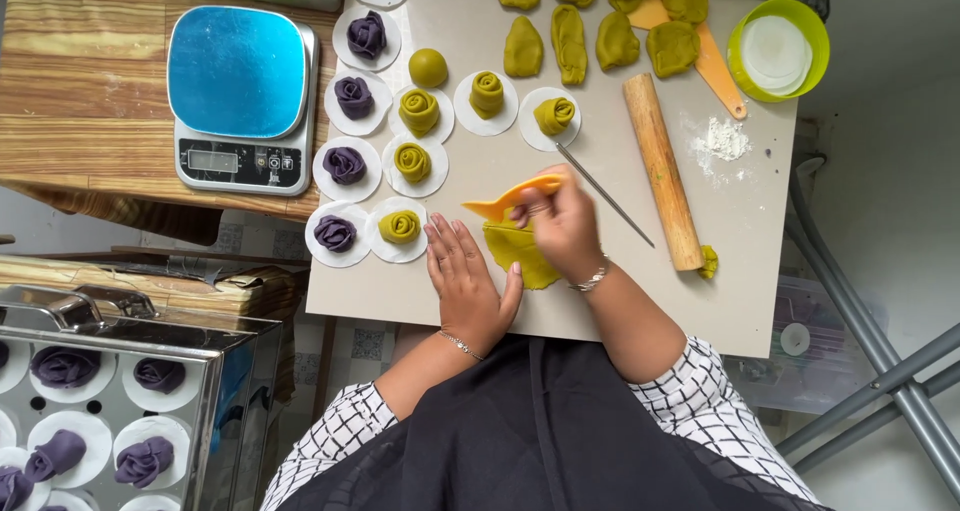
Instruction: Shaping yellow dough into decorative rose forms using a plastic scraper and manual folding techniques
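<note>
Near the board's point(700, 301) front edge, left hand point(466, 283) lies flat, steadying green dough point(520, 258); right hand point(565, 223) grips an orange scraper point(508, 200), best drawn squarely.

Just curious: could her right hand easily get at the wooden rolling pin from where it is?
Probably yes: the right hand is beside the rolling pin, with only a thin metal stick between.

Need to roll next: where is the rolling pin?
In the head view, the wooden rolling pin lies on the board right of the right hand, beside the spilled flour.
</note>
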